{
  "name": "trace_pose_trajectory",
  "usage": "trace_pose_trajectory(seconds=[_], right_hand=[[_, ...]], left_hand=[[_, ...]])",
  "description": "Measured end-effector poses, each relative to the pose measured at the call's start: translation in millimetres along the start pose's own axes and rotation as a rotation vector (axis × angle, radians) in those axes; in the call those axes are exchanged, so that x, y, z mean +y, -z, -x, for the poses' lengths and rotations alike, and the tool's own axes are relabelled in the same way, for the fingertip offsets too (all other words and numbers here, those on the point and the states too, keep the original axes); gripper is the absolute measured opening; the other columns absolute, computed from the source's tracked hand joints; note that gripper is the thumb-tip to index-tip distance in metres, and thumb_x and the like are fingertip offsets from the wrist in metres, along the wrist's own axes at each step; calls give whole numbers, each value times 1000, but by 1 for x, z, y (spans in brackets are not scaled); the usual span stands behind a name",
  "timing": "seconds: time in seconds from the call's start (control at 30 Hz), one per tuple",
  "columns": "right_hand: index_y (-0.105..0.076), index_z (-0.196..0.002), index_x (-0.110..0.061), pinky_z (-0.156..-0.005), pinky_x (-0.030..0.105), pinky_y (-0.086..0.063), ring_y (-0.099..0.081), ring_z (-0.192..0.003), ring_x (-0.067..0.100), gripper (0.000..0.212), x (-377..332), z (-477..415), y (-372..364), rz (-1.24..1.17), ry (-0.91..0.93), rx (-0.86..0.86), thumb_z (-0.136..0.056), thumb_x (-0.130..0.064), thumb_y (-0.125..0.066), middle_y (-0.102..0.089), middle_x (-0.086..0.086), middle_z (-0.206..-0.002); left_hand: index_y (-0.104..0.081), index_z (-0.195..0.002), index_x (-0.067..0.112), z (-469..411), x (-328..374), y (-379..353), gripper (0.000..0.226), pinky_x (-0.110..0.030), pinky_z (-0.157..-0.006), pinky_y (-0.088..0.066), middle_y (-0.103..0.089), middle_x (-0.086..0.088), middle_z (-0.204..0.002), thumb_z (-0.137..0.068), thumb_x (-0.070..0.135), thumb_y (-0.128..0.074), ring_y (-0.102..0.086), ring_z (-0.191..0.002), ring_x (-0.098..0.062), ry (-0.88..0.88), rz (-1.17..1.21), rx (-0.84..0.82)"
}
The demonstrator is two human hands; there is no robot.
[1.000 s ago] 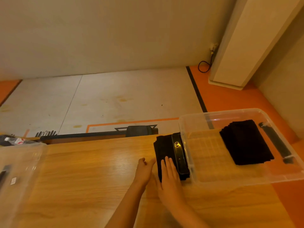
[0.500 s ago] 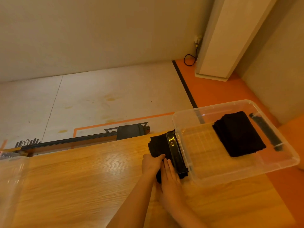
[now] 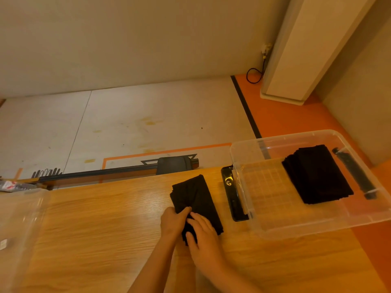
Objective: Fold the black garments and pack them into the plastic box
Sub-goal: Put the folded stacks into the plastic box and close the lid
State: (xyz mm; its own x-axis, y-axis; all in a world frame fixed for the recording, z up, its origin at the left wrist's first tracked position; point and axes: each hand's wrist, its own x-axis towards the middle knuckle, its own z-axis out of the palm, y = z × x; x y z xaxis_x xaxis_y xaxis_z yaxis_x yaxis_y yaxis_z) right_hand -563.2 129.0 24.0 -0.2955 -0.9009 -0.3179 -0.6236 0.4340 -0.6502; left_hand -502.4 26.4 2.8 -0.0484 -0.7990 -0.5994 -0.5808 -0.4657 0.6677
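On table, left hand pinching black garment, right hand gripping it (fingers curled)

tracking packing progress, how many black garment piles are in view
2. One folded garment lies on the wooden table, held by the left hand and right hand. One stack sits inside the clear plastic box, toward its right end; it may hide several pieces.

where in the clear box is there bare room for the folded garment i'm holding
The box floor is bare in its left half, between the left wall and the garment stack. The right half is crowded by that stack. The table left of the folded garment is bare too.
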Motion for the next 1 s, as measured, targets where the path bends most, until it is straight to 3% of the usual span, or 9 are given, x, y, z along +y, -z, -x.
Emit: trace_pose_trajectory(seconds=[0.07,0.13,0.23,0.3,0.43,0.57,0.67,0.93,1.0], right_hand=[[-39,-142,-30,-117,21,-16,-19,-140,1,42,-6,-5,5,-87,-16,137,-100,-33,-42,-25,-20,-148],[-36,-144,-26,-115,23,-24,-23,-140,8,49,-7,-18,6,-90,-100,230,-98,-36,-48,-28,-12,-150],[-27,-148,-16,-113,31,-31,-25,-140,19,67,-3,-37,5,-152,-340,159,-93,-41,-56,-27,2,-152],[-30,-146,-11,-109,34,-34,-29,-137,23,67,-1,-42,4,-270,-474,120,-91,-39,-59,-32,7,-148],[-36,-141,-9,-104,37,-43,-42,-129,26,67,4,-46,-3,-436,-580,91,-87,-32,-67,-43,10,-140],[-44,-133,-6,-87,36,-52,-55,-114,29,61,5,-53,9,-696,-698,-56,-81,-21,-73,-56,13,-126],[-50,-129,-5,-72,31,-51,-58,-106,28,58,7,-51,18,-818,-730,-166,-79,-18,-75,-60,12,-120],[-47,-131,-14,-88,38,-53,-59,-106,27,61,5,-39,27,-904,-632,-250,-78,-30,-73,-59,9,-118],[-48,-128,-16,-82,36,-54,-60,-105,27,61,0,-33,41,-953,-584,-289,-75,-33,-75,-60,9,-118]], left_hand=[[-58,-77,5,-2,-8,15,29,-29,-57,-46,-63,-8,-72,-83,30,-72,-62,-68,-20,8,-41,23],[-56,-76,7,-3,-12,25,29,-25,-54,-44,-62,-7,-73,-83,30,-72,-61,-68,-18,14,-52,11],[-55,-74,7,-5,-16,30,30,-23,-52,-42,-61,-6,-73,-82,30,-73,-60,-68,-16,25,-27,-24],[-58,-82,6,-6,-17,31,29,-23,-55,-44,-64,-6,-79,-83,32,-72,-62,-73,-15,14,-50,-31],[-61,-95,7,-7,-18,30,30,-29,-67,-52,-66,-6,-89,-85,34,-69,-64,-82,-19,-14,-107,-33],[-60,-100,6,-8,-17,32,34,-33,-74,-53,-66,-8,-95,-84,34,-70,-63,-87,-20,11,-107,-53],[-60,-103,5,-9,-18,36,36,-30,-71,-52,-65,-8,-97,-84,34,-70,-63,-87,-19,36,-118,-98],[-62,-109,-1,9,-11,57,36,-25,-61,-54,-71,-12,-101,-86,26,-70,-70,-89,-20,131,211,-327],[-63,-110,-3,16,-7,64,41,-25,-63,-55,-72,-12,-100,-84,28,-70,-71,-89,-20,119,275,-348]])
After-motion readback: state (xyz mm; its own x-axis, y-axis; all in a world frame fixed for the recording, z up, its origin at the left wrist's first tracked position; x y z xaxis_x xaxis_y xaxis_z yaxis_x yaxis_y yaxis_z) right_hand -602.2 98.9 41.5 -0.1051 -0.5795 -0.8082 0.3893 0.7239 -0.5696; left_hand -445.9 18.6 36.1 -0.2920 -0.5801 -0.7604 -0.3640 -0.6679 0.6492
